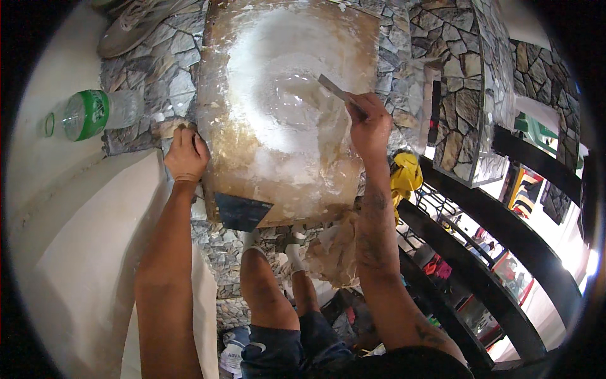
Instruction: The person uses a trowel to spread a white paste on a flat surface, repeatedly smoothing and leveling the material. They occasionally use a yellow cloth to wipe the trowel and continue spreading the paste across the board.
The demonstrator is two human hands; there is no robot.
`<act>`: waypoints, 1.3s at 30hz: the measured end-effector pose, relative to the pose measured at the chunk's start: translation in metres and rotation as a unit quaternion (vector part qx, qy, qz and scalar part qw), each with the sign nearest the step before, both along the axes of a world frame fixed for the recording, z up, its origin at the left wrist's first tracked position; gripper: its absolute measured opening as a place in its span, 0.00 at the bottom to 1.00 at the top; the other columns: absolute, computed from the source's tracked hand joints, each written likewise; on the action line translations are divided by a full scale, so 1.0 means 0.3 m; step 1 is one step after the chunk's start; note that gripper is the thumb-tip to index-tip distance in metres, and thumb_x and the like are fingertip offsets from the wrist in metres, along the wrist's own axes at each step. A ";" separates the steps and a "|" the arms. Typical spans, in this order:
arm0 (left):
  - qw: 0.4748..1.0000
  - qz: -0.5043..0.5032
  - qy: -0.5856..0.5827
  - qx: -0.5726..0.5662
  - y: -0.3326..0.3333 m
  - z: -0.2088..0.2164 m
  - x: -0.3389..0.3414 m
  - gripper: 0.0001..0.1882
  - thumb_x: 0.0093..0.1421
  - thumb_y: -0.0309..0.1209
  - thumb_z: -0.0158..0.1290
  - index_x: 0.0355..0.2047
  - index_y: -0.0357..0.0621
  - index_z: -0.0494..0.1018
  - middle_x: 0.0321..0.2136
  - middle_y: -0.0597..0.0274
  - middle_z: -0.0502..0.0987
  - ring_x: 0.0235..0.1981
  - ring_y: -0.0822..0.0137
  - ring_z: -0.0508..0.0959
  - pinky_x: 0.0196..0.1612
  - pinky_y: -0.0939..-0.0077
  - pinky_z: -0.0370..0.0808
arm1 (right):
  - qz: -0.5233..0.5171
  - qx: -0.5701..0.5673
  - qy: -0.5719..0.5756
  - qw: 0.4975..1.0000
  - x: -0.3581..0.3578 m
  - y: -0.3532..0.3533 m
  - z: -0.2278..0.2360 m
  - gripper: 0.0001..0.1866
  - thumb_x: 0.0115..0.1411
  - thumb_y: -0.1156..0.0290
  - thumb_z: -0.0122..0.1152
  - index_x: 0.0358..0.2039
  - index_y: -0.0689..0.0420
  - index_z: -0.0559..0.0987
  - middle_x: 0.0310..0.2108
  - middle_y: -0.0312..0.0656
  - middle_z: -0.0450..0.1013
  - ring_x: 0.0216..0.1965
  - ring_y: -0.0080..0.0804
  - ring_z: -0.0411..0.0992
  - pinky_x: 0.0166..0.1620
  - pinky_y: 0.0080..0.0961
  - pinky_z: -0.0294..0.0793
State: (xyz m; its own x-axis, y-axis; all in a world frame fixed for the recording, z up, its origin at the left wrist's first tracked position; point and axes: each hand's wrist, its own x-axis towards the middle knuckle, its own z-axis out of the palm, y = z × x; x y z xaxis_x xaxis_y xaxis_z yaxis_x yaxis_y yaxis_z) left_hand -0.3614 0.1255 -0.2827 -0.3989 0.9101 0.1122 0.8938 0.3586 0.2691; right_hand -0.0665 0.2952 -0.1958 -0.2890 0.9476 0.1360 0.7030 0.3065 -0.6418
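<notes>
A wide wooden board (278, 208) lies in front of me, smeared with white powder and paste. At its upper middle, a ring of white powder (246, 88) surrounds a wet, glossy pool (293, 95). My right hand (371, 123) grips a putty knife (333, 87), its flat blade pointing up and left over the right side of the wet mix. My left hand (187, 155) is closed with curled fingers beside the board's left edge; whatever it may hold is hidden. A dark flat plate (243, 212) sits at the board's near left corner.
A clear plastic bottle with a green label (95, 115) lies at left near a shoe (136, 28). Stone-patterned surfaces flank the board. Dark railing bars (505, 221) run along the right, beside a yellow cloth (405, 178). Crumpled brown paper (334, 252) lies below the board.
</notes>
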 end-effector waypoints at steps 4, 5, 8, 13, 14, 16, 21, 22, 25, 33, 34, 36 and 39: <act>1.000 0.000 0.001 -0.002 0.001 0.002 0.000 0.06 0.53 0.34 0.46 0.31 0.49 0.66 0.30 0.60 0.69 0.26 0.54 0.75 0.24 0.61 0.72 | -0.007 0.003 0.021 1.000 0.012 0.009 0.011 0.12 0.49 0.78 0.60 0.34 0.50 0.81 0.25 0.40 0.70 0.24 0.38 0.71 0.27 0.27 0.69; 1.000 0.000 0.001 -0.002 0.001 0.003 0.003 0.06 0.53 0.34 0.46 0.31 0.49 0.66 0.30 0.60 0.69 0.26 0.54 0.75 0.24 0.61 0.72 | -0.009 0.000 -0.005 1.000 0.015 0.014 0.010 0.11 0.49 0.78 0.60 0.34 0.51 0.80 0.25 0.40 0.70 0.25 0.38 0.71 0.28 0.28 0.69; 1.000 0.003 0.006 -0.001 -0.001 -0.001 0.003 0.06 0.53 0.34 0.46 0.31 0.49 0.66 0.30 0.60 0.69 0.26 0.54 0.75 0.25 0.62 0.72 | -0.004 0.002 -0.028 1.000 0.018 0.028 -0.014 0.10 0.49 0.77 0.60 0.34 0.52 0.80 0.26 0.40 0.70 0.25 0.40 0.71 0.29 0.29 0.69; 1.000 -0.013 -0.008 0.017 0.002 0.001 0.003 0.05 0.53 0.33 0.46 0.31 0.49 0.67 0.30 0.60 0.69 0.26 0.54 0.75 0.25 0.63 0.72 | 0.003 0.017 -0.052 0.999 0.018 0.045 -0.055 0.09 0.49 0.77 0.60 0.32 0.54 0.80 0.26 0.42 0.70 0.26 0.41 0.71 0.30 0.30 0.70; 1.000 -0.013 -0.009 0.017 0.002 0.000 0.005 0.05 0.53 0.33 0.46 0.31 0.49 0.67 0.30 0.60 0.69 0.26 0.54 0.75 0.25 0.63 0.72 | 0.006 0.010 -0.041 0.999 0.018 0.048 -0.061 0.09 0.48 0.77 0.60 0.32 0.54 0.80 0.26 0.42 0.70 0.26 0.41 0.71 0.29 0.30 0.70; 1.000 -0.006 -0.006 -0.005 0.000 0.000 0.003 0.06 0.54 0.33 0.46 0.32 0.49 0.67 0.31 0.59 0.69 0.27 0.54 0.75 0.26 0.63 0.72 | 0.009 0.002 -0.029 1.000 0.013 0.041 -0.067 0.09 0.48 0.77 0.59 0.32 0.55 0.80 0.26 0.42 0.70 0.25 0.41 0.71 0.29 0.30 0.70; 1.000 -0.002 -0.002 0.003 -0.001 0.004 0.002 0.07 0.54 0.33 0.46 0.33 0.49 0.68 0.33 0.59 0.70 0.28 0.54 0.75 0.28 0.63 0.73 | 0.004 -0.044 -0.042 0.998 -0.008 -0.011 -0.061 0.13 0.46 0.81 0.57 0.33 0.52 0.80 0.27 0.41 0.71 0.26 0.39 0.72 0.29 0.30 0.70; 1.000 -0.002 -0.001 -0.003 -0.004 0.003 -0.002 0.07 0.54 0.33 0.46 0.33 0.48 0.68 0.33 0.59 0.70 0.29 0.54 0.75 0.29 0.63 0.73 | 0.004 -0.044 -0.041 0.998 -0.009 -0.020 -0.060 0.13 0.46 0.81 0.57 0.33 0.52 0.80 0.27 0.41 0.71 0.26 0.39 0.72 0.29 0.30 0.70; 1.000 -0.004 -0.003 0.000 -0.001 -0.001 -0.001 0.07 0.54 0.33 0.46 0.32 0.48 0.68 0.33 0.59 0.70 0.28 0.54 0.75 0.28 0.63 0.73 | 0.023 -0.033 -0.037 0.998 -0.007 -0.048 -0.064 0.16 0.45 0.82 0.57 0.34 0.49 0.81 0.27 0.40 0.71 0.26 0.39 0.72 0.29 0.29 0.71; 1.000 -0.009 0.003 0.017 -0.002 -0.002 0.000 0.08 0.53 0.34 0.46 0.33 0.49 0.67 0.31 0.58 0.69 0.27 0.53 0.75 0.26 0.60 0.72 | 0.060 0.009 -0.034 0.998 -0.009 -0.039 -0.032 0.22 0.40 0.86 0.54 0.34 0.47 0.81 0.26 0.39 0.71 0.27 0.39 0.72 0.30 0.29 0.71; 1.000 -0.002 0.002 0.006 -0.003 -0.003 0.000 0.08 0.53 0.34 0.45 0.33 0.49 0.66 0.31 0.58 0.69 0.26 0.52 0.75 0.25 0.60 0.72 | 0.060 0.009 -0.033 0.998 -0.010 -0.030 -0.025 0.22 0.40 0.86 0.54 0.34 0.47 0.81 0.26 0.39 0.71 0.27 0.39 0.72 0.30 0.29 0.71; 1.000 -0.007 0.001 0.017 -0.002 0.000 0.001 0.08 0.53 0.35 0.45 0.33 0.50 0.66 0.30 0.58 0.69 0.26 0.52 0.75 0.25 0.60 0.72 | 0.046 0.009 -0.006 0.999 -0.012 -0.005 -0.012 0.19 0.42 0.85 0.56 0.33 0.48 0.81 0.26 0.40 0.70 0.27 0.39 0.71 0.30 0.29 0.71; 0.999 -0.012 -0.004 0.039 0.009 0.013 0.009 0.07 0.53 0.35 0.45 0.32 0.50 0.66 0.30 0.59 0.69 0.26 0.53 0.75 0.25 0.59 0.72 | 0.040 -0.013 -0.011 0.999 -0.014 0.039 0.000 0.15 0.45 0.82 0.59 0.32 0.49 0.81 0.25 0.40 0.70 0.26 0.39 0.71 0.29 0.29 0.70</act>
